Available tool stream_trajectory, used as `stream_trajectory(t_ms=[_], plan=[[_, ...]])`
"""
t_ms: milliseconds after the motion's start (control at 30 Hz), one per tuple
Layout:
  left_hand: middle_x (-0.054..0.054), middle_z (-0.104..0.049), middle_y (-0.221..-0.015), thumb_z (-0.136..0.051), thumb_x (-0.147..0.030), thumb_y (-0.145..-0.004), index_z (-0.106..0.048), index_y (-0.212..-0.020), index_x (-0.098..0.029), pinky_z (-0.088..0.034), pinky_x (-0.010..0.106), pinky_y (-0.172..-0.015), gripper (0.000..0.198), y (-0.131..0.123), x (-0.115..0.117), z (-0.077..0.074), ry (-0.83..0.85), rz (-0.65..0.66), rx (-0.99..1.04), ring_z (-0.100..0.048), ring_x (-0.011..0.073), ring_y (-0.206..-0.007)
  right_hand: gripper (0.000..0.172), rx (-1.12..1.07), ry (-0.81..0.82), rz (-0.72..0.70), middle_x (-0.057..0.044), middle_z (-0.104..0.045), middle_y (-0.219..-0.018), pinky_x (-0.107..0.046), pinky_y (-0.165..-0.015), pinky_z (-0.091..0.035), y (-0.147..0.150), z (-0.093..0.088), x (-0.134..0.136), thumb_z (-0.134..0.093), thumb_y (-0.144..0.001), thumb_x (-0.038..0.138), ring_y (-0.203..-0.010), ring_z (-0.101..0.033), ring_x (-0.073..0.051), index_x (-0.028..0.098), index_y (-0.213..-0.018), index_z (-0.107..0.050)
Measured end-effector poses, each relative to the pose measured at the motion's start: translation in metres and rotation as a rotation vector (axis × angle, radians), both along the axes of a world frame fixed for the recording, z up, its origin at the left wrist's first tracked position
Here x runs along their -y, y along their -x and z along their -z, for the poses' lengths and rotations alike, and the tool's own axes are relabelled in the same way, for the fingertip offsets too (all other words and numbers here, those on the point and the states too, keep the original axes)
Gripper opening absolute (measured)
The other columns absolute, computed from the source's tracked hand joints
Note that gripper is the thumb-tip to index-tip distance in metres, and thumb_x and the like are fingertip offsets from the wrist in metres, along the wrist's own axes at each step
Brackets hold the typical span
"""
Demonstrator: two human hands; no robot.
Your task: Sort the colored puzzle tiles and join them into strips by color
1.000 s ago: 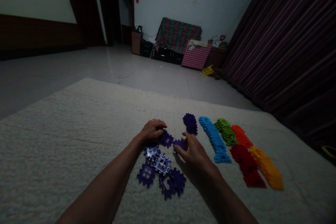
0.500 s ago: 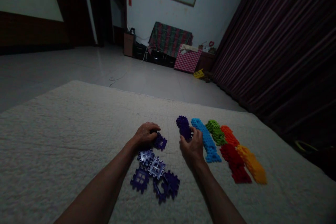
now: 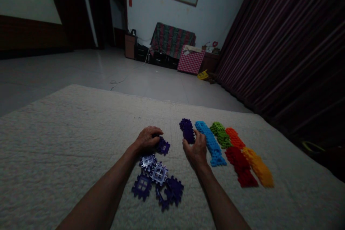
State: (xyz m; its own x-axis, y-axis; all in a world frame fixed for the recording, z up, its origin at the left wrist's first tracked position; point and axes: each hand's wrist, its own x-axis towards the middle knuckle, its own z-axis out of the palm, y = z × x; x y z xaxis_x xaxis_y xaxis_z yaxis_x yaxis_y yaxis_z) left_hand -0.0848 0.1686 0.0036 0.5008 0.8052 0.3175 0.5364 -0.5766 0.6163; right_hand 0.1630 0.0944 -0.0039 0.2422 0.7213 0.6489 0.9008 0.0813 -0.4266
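My left hand [image 3: 148,139] rests on the cream mat with its fingers curled over a purple interlocking tile [image 3: 163,146], its thumb on the near edge. My right hand [image 3: 197,150] has thumb and fingers around the near end of an overlapping row of purple tiles [image 3: 187,129]. Below my left hand lies a loose cluster: two shiny purple window tiles [image 3: 159,173], a darker window tile [image 3: 142,186] and more purple tiles [image 3: 175,189], one with a large opening. Just right of my right hand runs a row of blue tiles [image 3: 210,143].
Further right lie groups of green [image 3: 221,134], orange [image 3: 235,137], dark red [image 3: 240,167] and yellow tiles [image 3: 258,167]. The mat [image 3: 81,125] ends at a tiled floor [image 3: 151,81]. A purple curtain [image 3: 264,43] hangs on the right; covered furniture [image 3: 172,41] stands against the far wall.
The whole view has shifted slightly. Both hands stay at the same purple tiles, with hardly any visible movement.
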Motion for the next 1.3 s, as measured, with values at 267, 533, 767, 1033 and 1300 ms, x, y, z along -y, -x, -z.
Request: stream_trajectory(t_ms=[267, 533, 767, 1033, 1300], plan=[[0.003, -0.073, -0.106, -0.056, -0.016, -0.072, -0.074, -0.096, -0.023, -0.047, 0.036, -0.098, 0.030, -0.001, -0.001, 0.005, -0.032, 0.008, 0.055, -0.064, 0.0202, -0.102, 0.031, -0.129, -0.018, -0.190, -0.012, -0.056, -0.113, -0.044, -0.094, -0.047, 0.024, -0.019, 0.019, -0.052, -0.087, 0.029, -0.109, -0.054, -0.025, 0.018, -0.116, -0.054], [0.003, -0.074, -0.106, -0.055, -0.014, -0.073, -0.075, -0.096, -0.023, -0.047, 0.034, -0.098, 0.031, -0.001, -0.003, 0.004, -0.028, -0.008, 0.035, -0.064, 0.0198, -0.102, 0.038, -0.019, 0.280, -0.569, -0.009, -0.062, -0.114, -0.041, -0.096, -0.043, 0.054, -0.016, 0.026, -0.064, -0.078, 0.026, -0.109, -0.055, -0.024, 0.020, -0.115, -0.057], [0.003, -0.074, -0.108, -0.051, -0.017, -0.077, -0.074, -0.101, -0.023, -0.046, 0.033, -0.098, 0.033, -0.003, -0.002, 0.004, -0.020, -0.046, -0.008, -0.064, 0.0193, -0.103, 0.029, 0.012, 0.289, -0.623, -0.007, -0.062, -0.114, -0.039, -0.098, -0.040, 0.059, -0.020, 0.027, -0.062, -0.079, 0.023, -0.110, -0.053, -0.023, 0.022, -0.108, -0.060], [0.002, -0.075, -0.105, -0.051, -0.016, -0.077, -0.075, -0.099, -0.023, -0.047, 0.032, -0.097, 0.033, -0.004, 0.000, 0.000, -0.022, -0.075, -0.004, -0.065, 0.0184, -0.100, 0.027, -0.172, 0.189, -0.565, -0.002, -0.055, -0.073, -0.028, -0.069, -0.042, 0.046, -0.028, 0.020, -0.039, -0.093, 0.030, -0.072, -0.053, -0.015, 0.021, -0.072, -0.054], [0.003, -0.075, -0.103, -0.055, -0.018, -0.075, -0.076, -0.096, -0.022, -0.048, 0.032, -0.097, 0.030, -0.003, 0.002, -0.005, 0.007, -0.063, 0.018, -0.066, 0.0193, -0.100, 0.042, -0.097, 0.390, -0.447, 0.004, -0.039, -0.051, -0.025, -0.051, -0.030, 0.036, -0.028, 0.022, -0.041, -0.092, 0.037, -0.051, -0.040, -0.011, 0.021, -0.054, -0.044]])
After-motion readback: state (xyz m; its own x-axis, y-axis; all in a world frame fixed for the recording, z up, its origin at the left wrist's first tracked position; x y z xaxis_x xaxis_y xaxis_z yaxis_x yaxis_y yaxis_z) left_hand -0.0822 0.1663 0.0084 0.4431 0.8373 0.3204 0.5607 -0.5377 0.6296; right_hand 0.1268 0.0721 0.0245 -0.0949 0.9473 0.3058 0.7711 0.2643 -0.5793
